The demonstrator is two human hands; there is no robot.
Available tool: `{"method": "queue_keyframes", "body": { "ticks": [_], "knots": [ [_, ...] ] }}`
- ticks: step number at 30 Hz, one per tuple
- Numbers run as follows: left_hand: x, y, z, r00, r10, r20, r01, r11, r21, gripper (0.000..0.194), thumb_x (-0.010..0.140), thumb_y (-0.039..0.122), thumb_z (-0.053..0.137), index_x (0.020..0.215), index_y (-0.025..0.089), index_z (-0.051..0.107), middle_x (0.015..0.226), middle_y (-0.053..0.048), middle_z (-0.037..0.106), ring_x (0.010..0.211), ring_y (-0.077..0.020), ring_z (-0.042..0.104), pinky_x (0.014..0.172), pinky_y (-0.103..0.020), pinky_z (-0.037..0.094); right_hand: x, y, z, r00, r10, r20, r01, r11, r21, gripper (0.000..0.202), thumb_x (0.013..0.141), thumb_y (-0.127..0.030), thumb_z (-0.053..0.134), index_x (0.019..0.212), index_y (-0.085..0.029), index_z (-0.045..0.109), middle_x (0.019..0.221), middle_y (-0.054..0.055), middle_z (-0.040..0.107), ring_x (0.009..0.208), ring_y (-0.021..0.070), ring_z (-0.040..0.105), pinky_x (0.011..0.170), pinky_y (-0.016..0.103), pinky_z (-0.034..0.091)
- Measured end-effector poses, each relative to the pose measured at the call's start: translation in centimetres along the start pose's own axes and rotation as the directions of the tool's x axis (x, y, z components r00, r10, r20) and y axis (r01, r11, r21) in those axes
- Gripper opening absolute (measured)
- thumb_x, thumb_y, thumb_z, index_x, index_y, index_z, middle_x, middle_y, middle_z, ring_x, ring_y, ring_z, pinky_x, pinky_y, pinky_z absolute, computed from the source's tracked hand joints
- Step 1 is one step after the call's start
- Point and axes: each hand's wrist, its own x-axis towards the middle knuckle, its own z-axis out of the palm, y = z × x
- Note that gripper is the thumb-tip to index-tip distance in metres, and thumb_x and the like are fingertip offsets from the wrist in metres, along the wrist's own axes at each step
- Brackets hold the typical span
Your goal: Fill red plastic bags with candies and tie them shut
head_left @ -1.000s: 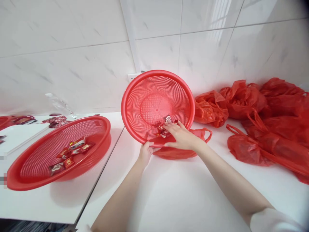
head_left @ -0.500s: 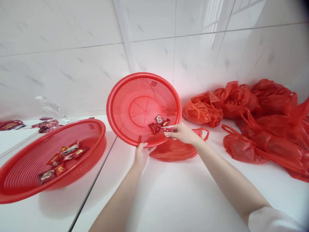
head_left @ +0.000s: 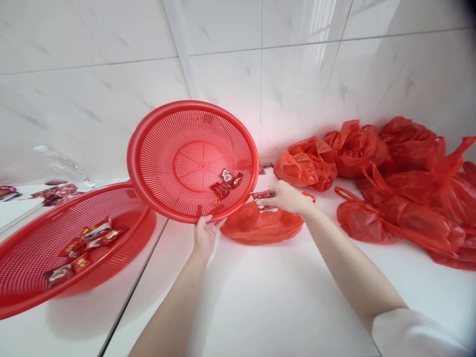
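Observation:
My left hand [head_left: 205, 235] grips the lower rim of a round red plastic basket [head_left: 158, 193], which is tilted so its perforated inside faces me. Several small wrapped candies [head_left: 222, 190] lie together at its lower right. My right hand [head_left: 286, 198] pinches a red wrapped candy [head_left: 261, 194] just off the basket's right rim. Below that hand, an opened red plastic bag [head_left: 262, 233] sits on the white table, its mouth facing up. Whether more wrappers lie inside the bag's mouth is hard to make out.
A second red basket [head_left: 22, 302] with several wrapped candies [head_left: 89, 248] stands tilted at left. Several filled red plastic bags [head_left: 416, 193] crowd the right side against the tiled wall [head_left: 223, 74]. Loose packets [head_left: 61, 192] lie behind the left basket. A dark seam [head_left: 134, 282] crosses the table.
My right hand has lifted a candy out of the basket and now holds it over the bag. The basket in my left hand has shifted left, toward the second basket.

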Motion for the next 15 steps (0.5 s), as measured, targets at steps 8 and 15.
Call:
{"method": "queue_keyframes", "body": {
  "ticks": [8,15],
  "knots": [
    [-0.6,-0.1,0.6,0.997,0.071,0.013,-0.072,0.997,0.021,0.023,0.064,0.019,0.063,0.087,0.021,0.065,0.093,-0.002,0.072,0.099,-0.0229,0.065,0.093,-0.046,0.049,-1.3,-0.6,0.0,1.0,-0.005,0.018,0.015,0.82,-0.573,0.034,0.079,-0.03,0.065,0.112,-0.022,0.067,0.107,0.008,0.071,0.093,0.0251,0.065,0.071,0.031,0.048],
    [-2.4,-0.5,1.9,0.995,0.027,0.095,-0.032,0.998,0.057,0.051,0.069,0.024,0.072,0.118,0.028,0.06,0.113,-0.002,0.069,0.112,-0.0285,0.061,0.093,-0.051,0.052,-0.9,-1.1,0.7,0.914,-0.371,-0.162,0.234,0.812,-0.534,0.03,0.094,-0.026,0.048,0.118,-0.018,0.063,0.125,0.01,0.064,0.114,0.0232,0.06,0.098,0.038,0.046]
  ]
}}
